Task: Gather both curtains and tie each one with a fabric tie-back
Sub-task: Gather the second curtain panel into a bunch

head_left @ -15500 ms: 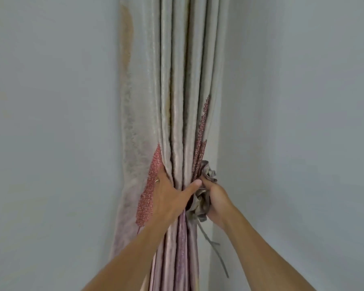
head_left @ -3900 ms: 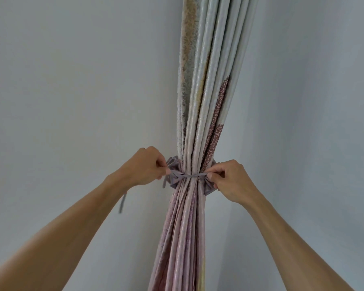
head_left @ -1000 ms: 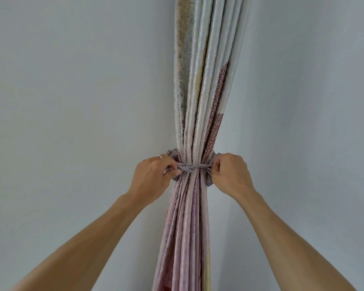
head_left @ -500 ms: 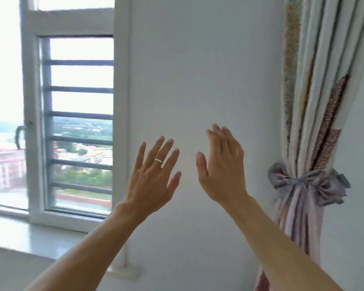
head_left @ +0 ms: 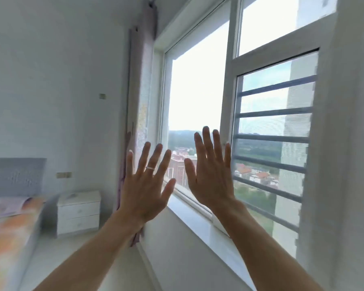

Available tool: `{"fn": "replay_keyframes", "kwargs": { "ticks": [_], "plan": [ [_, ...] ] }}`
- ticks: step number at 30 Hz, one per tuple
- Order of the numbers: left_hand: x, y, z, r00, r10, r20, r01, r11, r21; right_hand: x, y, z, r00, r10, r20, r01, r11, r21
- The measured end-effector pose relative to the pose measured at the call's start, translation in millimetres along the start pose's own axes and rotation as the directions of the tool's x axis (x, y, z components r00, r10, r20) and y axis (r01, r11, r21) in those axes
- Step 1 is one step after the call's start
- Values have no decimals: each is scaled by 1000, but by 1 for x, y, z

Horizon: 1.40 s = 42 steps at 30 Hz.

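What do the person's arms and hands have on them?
Almost nothing. Both forearms are bare, with no sleeves, watch or bracelet in view. The left hand wears one thin, pale ring on a finger. The right hand has no ring or glove. The fingernails look short and unpainted.

Both bare forearms reach up and forward from the lower edge of the view, converging toward the centre. The left hand [head_left: 144, 186] is raised with its back to the camera, fingers [head_left: 158, 156] spread and pointing toward 12 o'clock, thumb out toward 2 o'clock; a ring [head_left: 150, 168] sits on one finger. The right hand [head_left: 211, 177] stands just beside it, slightly higher, equally flat and empty, thumb toward 10 o'clock.
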<state>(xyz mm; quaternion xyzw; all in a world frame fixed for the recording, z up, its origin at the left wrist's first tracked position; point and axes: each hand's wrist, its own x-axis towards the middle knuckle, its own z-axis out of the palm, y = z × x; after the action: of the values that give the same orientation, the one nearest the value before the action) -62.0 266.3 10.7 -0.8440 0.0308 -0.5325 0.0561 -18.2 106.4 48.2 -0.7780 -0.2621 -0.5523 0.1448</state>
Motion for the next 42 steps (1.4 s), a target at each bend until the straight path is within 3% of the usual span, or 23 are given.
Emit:
{"fn": "replay_keyframes", "kwargs": {
  "ticks": [6, 17, 32, 42],
  "plan": [
    [13, -123, 84, 990, -126, 64, 116, 984, 136, 47, -51, 149, 998, -59, 24, 55, 988, 144],
    [78, -256, 277, 980, -195, 39, 188, 973, 134, 142, -38, 395, 998, -47, 52, 36, 980, 195],
    [213, -456, 648, 913, -404, 65, 390, 907, 156, 295, 20, 831, 974, -70, 214, -1, 949, 315],
    [289, -635, 914, 921, -376, 102, 375, 927, 31, 396, 7, 1127, 954, -57, 293, -39, 949, 314]
  ]
}}
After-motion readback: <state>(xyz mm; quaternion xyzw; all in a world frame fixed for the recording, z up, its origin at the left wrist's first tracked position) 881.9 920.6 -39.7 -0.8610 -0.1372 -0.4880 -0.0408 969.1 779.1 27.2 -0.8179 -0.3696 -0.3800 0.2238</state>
